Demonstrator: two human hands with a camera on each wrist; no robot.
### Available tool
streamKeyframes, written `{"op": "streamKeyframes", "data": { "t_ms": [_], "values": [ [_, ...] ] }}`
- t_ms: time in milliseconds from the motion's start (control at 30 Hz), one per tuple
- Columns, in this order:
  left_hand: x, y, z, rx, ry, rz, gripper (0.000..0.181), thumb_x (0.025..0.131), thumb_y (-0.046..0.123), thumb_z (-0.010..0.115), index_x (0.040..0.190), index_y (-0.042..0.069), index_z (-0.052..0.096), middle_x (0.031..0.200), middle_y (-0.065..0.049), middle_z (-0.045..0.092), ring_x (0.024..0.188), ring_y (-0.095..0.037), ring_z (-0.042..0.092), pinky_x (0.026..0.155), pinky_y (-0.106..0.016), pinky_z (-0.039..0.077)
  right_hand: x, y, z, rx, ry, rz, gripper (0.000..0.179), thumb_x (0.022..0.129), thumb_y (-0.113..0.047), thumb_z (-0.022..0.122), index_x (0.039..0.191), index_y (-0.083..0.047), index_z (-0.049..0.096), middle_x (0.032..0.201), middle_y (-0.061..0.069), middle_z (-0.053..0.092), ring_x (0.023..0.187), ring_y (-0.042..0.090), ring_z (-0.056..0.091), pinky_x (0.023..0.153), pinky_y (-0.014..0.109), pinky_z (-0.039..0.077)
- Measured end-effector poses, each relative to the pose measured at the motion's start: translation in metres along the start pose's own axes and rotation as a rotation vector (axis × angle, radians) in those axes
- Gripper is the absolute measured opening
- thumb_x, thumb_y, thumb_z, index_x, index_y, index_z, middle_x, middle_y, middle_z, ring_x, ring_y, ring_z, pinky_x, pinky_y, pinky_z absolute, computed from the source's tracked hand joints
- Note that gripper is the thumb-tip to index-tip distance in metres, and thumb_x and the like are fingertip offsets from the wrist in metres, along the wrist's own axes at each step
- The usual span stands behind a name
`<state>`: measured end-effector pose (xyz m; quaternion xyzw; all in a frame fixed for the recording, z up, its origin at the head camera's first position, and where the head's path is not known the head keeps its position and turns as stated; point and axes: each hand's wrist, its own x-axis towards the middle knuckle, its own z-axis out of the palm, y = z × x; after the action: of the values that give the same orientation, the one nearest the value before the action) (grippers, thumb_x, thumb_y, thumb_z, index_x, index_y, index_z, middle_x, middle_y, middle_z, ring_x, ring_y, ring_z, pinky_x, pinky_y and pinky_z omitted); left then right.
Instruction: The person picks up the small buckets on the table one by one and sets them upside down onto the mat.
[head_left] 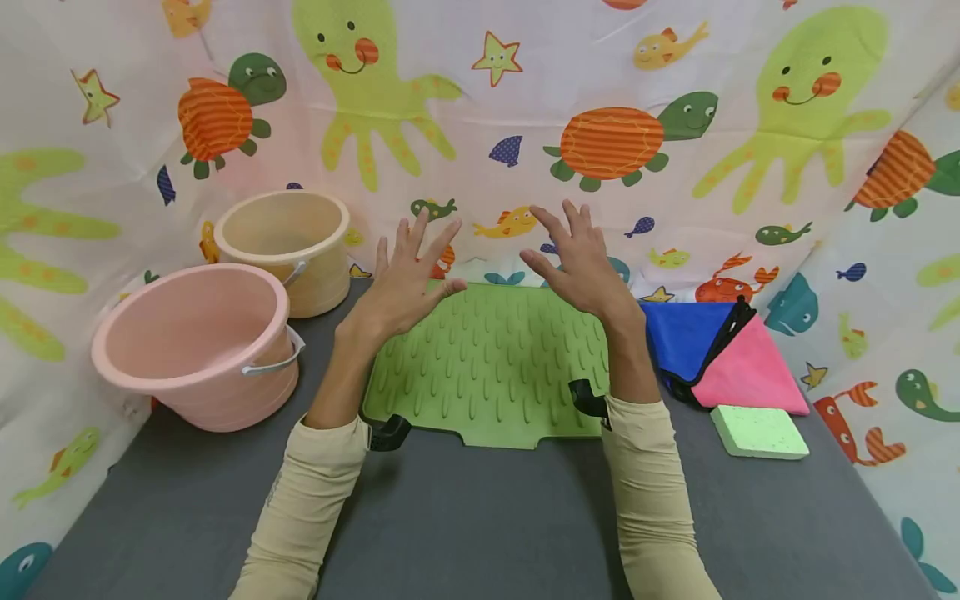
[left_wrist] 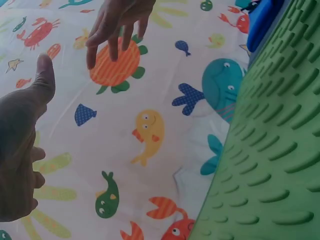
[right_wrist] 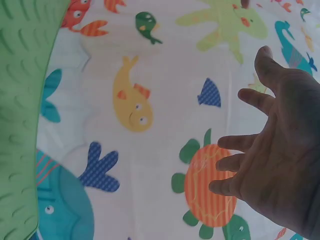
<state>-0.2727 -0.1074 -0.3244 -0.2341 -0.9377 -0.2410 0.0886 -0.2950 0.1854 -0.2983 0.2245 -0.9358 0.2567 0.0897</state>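
Head view: shows left hand (head_left: 401,283) and right hand (head_left: 585,267) raised, spread wide and empty, near green ridged mat (head_left: 495,367) on gray table (head_left: 495,517), apparently at a ready stage, with lowering likely needed for contact.

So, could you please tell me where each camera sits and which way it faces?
Head: on the head, facing forward and down over the green mat; left hand, right hand and both sleeves show.
Left wrist: on that wrist, facing the patterned backdrop; both hands show.
Right wrist: on that wrist, also facing the backdrop; mainly the right hand shows.
Shared: both wrist views include the mat.
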Motion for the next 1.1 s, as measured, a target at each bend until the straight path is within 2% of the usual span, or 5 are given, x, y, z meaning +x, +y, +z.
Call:
{"op": "streamKeyframes", "data": {
  "t_ms": [300,433,600,833,1100],
  "values": [
    [0.012,0.01,-0.006,-0.035,0.114,0.049,0.1,0.08,0.094,0.012,0.167,0.045,0.007,0.178,-0.01,-0.012,0.164,-0.041,-0.015,0.129,-0.067,-0.009,0.019,-0.017,0.002,0.018,0.1,-0.112,0.068,0.108,-0.047,0.053,0.166,-0.024,0.027,0.175,0.022,0.011,0.164,0.045,-0.006,0.13,0.07,0.0],
    [0.015,0.01,-0.008,-0.04,0.138,0.046,0.097,0.083,0.091,0.015,0.167,0.044,0.009,0.178,-0.01,-0.012,0.164,-0.042,-0.013,0.13,-0.066,-0.009,0.024,-0.024,0.003,0.052,0.182,-0.193,0.065,0.108,-0.04,0.057,0.164,-0.019,0.033,0.172,0.023,0.021,0.163,0.045,0.012,0.131,0.066,0.011],
    [0.02,0.006,-0.016,-0.026,0.191,0.053,0.097,0.083,0.091,0.016,0.167,0.043,0.012,0.178,-0.013,-0.007,0.164,-0.044,-0.009,0.13,-0.065,-0.008,0.034,-0.039,0.003,0.123,0.276,-0.289,0.061,0.107,-0.028,0.061,0.161,-0.012,0.038,0.166,0.022,0.032,0.156,0.039,0.032,0.128,0.059,0.028],
    [0.019,-0.001,-0.03,-0.026,0.295,0.067,0.096,0.086,0.089,0.016,0.167,0.037,0.017,0.177,-0.016,0.002,0.164,-0.046,-0.003,0.13,-0.066,-0.007,0.048,-0.063,0.015,0.197,0.436,-0.369,0.053,0.108,-0.024,0.059,0.156,-0.006,0.045,0.158,0.018,0.045,0.151,0.03,0.04,0.129,0.043,0.031],
    [0.008,-0.003,-0.044,-0.002,0.363,0.065,0.096,0.087,0.088,0.018,0.166,0.034,0.02,0.177,-0.017,0.005,0.163,-0.048,0.002,0.13,-0.068,-0.005,0.047,-0.081,0.026,0.129,0.485,-0.448,0.051,0.108,-0.026,0.059,0.152,-0.003,0.049,0.154,0.02,0.048,0.147,0.037,0.042,0.125,0.054,0.03]
  ]
}}
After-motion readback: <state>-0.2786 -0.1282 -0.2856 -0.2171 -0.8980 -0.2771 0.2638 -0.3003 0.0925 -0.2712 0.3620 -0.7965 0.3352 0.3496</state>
